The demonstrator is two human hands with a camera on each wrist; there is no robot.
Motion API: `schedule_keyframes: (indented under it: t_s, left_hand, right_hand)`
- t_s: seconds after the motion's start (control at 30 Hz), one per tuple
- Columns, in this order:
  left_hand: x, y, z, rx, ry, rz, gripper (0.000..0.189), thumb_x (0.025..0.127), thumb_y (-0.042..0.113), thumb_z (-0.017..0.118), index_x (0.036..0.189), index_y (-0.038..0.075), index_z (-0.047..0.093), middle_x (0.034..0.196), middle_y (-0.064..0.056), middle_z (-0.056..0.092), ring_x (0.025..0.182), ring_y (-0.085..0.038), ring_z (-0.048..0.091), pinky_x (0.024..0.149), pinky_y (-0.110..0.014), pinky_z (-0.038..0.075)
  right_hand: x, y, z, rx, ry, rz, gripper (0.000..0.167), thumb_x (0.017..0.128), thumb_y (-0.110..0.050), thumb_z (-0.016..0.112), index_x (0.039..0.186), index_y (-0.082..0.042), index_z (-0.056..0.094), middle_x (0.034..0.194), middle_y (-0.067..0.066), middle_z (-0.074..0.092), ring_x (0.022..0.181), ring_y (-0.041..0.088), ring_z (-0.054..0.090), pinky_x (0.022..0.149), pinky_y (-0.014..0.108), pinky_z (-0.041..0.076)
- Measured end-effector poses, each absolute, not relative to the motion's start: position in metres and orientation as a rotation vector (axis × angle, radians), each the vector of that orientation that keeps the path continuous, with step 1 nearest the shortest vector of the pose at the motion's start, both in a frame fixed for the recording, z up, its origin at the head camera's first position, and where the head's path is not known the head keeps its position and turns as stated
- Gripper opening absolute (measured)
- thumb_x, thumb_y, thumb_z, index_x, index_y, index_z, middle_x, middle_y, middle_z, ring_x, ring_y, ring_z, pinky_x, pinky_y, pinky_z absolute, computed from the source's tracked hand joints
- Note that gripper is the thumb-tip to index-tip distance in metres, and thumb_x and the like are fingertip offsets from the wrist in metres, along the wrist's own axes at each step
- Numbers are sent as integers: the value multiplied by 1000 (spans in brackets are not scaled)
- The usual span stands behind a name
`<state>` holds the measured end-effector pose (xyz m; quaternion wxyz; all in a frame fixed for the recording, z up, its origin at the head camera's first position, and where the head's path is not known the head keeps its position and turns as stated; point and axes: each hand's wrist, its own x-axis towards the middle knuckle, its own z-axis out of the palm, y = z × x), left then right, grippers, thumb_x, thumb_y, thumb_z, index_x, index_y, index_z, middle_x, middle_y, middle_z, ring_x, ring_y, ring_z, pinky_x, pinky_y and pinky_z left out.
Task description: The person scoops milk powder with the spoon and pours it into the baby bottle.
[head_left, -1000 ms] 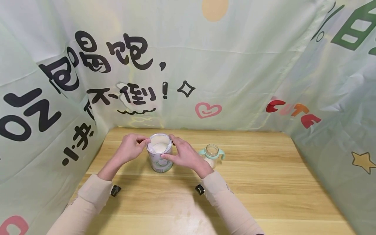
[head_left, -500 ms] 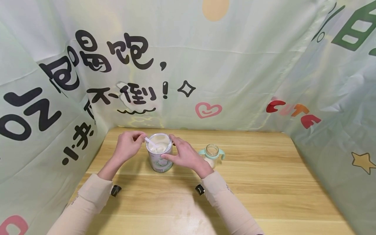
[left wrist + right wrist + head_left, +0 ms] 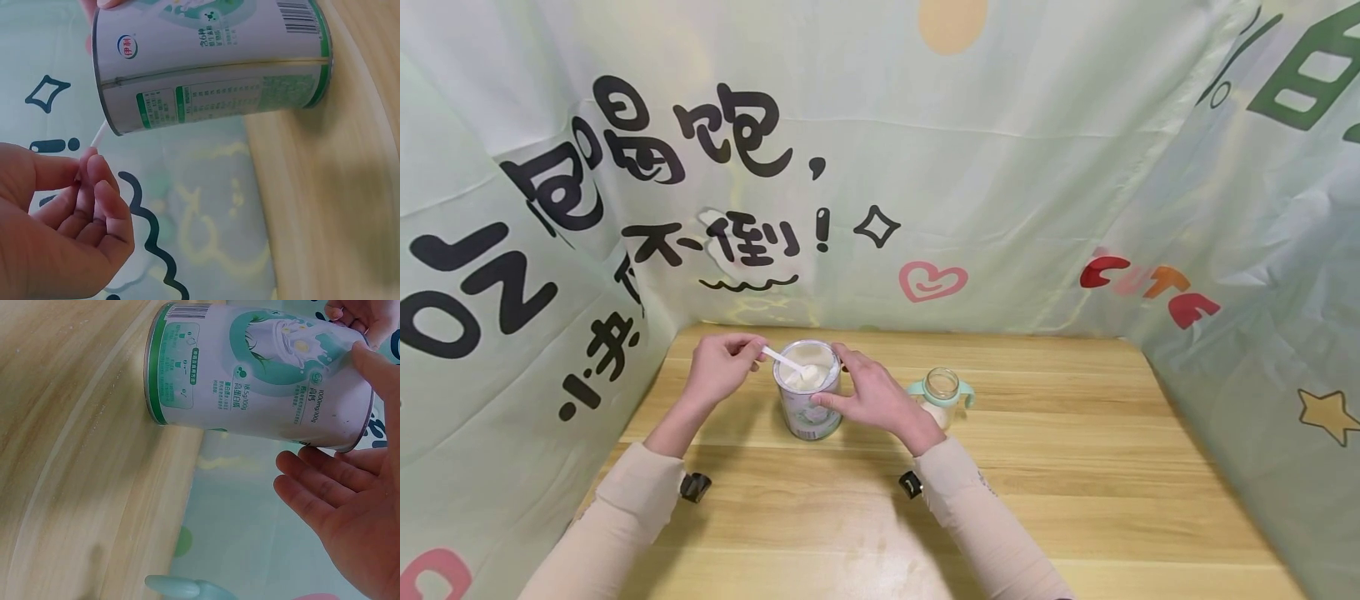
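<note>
A milk powder can [image 3: 808, 418], open at the top with pale powder inside, stands on the wooden table. My left hand [image 3: 721, 368] pinches the handle of a white scoop [image 3: 784, 359], which slants over the rim with its lower end at the powder. In the left wrist view the scoop's thin handle [image 3: 99, 135] shows between fingertips and can edge. My right hand [image 3: 874, 392] holds the can's upper right side, thumb at the front and fingers behind. The right wrist view has that thumb [image 3: 370, 361] against the printed wall near the rim.
Right of the can stands a lidless baby bottle [image 3: 942, 385] with mint handles and pale contents, partly behind my right wrist. Printed cloth [image 3: 1015, 208] walls in the table [image 3: 1075, 467] at the back and both sides. White specks [image 3: 81, 326] lie on the wood.
My left hand has drawn back left from the rim, and the scoop, hidden at first, now shows across the opening with powder at its end. The right hand and can stay put.
</note>
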<state>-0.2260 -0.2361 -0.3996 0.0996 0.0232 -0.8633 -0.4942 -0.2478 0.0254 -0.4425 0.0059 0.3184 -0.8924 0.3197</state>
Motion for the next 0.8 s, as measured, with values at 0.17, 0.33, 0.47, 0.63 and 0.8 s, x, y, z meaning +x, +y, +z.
schedule_keyframes:
  t_s: [0.17, 0.33, 0.47, 0.63, 0.8]
  left_hand:
    - [-227, -239, -401, 162, -2514, -1618, 28, 104, 13, 67, 120, -8, 74, 89, -10, 80, 67, -1, 66, 55, -18, 50]
    - [-228, -242, -403, 207, -2488, -1756, 34, 106, 15, 64, 127, -11, 69, 84, 0, 78, 68, 0, 67, 59, -19, 53]
    - [-229, -244, -404, 219, -2471, -1821, 37, 106, 17, 64, 129, -12, 68, 78, 9, 75, 68, 1, 67, 59, -18, 52]
    - [-229, -246, -403, 224, -2446, -1865, 38, 107, 17, 63, 129, -13, 66, 73, 15, 73, 67, 3, 67, 61, -18, 54]
    - [-230, -247, -402, 234, -2438, -1880, 40, 107, 19, 63, 130, -14, 65, 74, 17, 72, 69, 4, 67, 64, -17, 55]
  right_hand:
    - [-249, 26, -443, 1005, -2786, 999, 90, 94, -55, 76, 161, -9, 38, 154, 15, 57, 140, 32, 58, 116, 50, 49]
    - [-249, 26, -444, 1006, -2779, 1000, 91, 94, -55, 76, 161, -8, 38, 154, 16, 57, 140, 32, 58, 116, 50, 49]
    - [-249, 26, -444, 1011, -2774, 1001, 90, 94, -55, 76, 161, -9, 39, 154, 15, 57, 140, 32, 58, 116, 49, 50]
    - [-248, 26, -443, 1015, -2767, 1001, 90, 93, -54, 76, 160, -8, 39, 152, 15, 58, 138, 31, 59, 115, 49, 51]
    - [-248, 27, -442, 1029, -2762, 1003, 89, 93, -54, 77, 160, -9, 40, 150, 14, 60, 135, 31, 61, 113, 49, 52]
